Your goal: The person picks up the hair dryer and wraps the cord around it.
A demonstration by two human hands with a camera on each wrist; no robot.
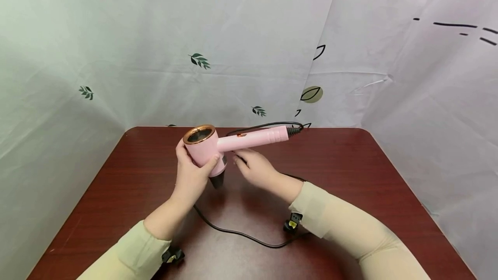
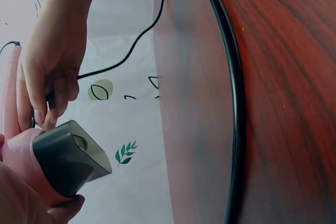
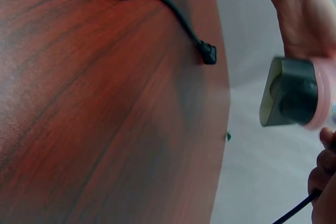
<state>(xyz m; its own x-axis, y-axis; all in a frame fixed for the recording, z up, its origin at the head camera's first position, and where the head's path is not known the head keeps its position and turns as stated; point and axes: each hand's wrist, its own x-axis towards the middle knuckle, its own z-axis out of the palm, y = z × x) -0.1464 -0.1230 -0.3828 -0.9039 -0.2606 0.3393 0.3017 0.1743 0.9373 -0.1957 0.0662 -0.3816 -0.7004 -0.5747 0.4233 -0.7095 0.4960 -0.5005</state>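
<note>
A pink hair dryer (image 1: 253, 139) with a copper-coloured rim is held above the table, its handle pointing right. My left hand (image 1: 190, 178) grips the round head, thumb on the near side. The black nozzle (image 2: 68, 156) points down, towards the tabletop. Just below the handle, my right hand (image 1: 257, 170) holds the black cord (image 2: 123, 59) in curled fingers. From the handle's end the cord loops behind and back towards that hand. Small parts of both hands are hidden by the dryer in the head view.
The reddish-brown table (image 1: 148, 163) carries a length of black cord (image 1: 249, 236) in front of the hands. A black plug (image 3: 208, 53) at its end shows in the right wrist view. Pale leaf-patterned sheeting (image 1: 241, 55) hangs behind and beside the table.
</note>
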